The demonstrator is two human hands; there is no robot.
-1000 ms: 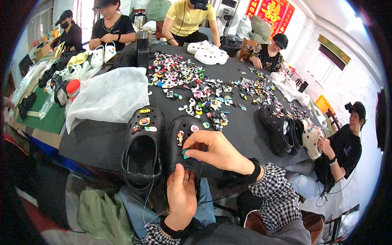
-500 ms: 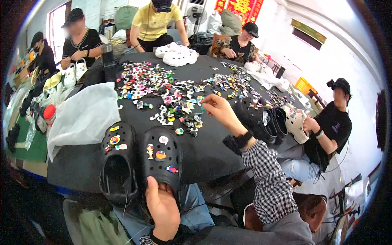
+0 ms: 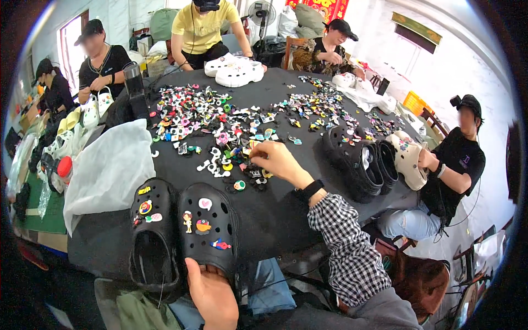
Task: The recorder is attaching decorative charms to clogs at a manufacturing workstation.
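My left hand (image 3: 213, 297) grips a black clog (image 3: 191, 236), its fingers inside the foot opening and the thumb on the outside. Several colourful shoe charms are fixed on that clog's upper. Left of it stands a matching black clog (image 3: 157, 228) with charms of its own. My right hand (image 3: 281, 163) reaches over the near edge of a heap of loose shoe charms (image 3: 190, 113), fingers bent and pinched together; whatever is between the fingertips is hidden. A round green-and-white charm (image 3: 239, 185) lies just below that hand.
The charms spread over a black-covered table (image 3: 275, 220). A white sheet (image 3: 113, 165) lies at left. Dark fuzzy-lined clogs (image 3: 360, 168) stand at right, white clogs (image 3: 239, 72) at the far side. Several people sit around; one at right handles a cream clog (image 3: 408, 159).
My right hand has moved left and nearer, lower over the charm heap. The view has shifted slightly; my left hand still holds the same clog.
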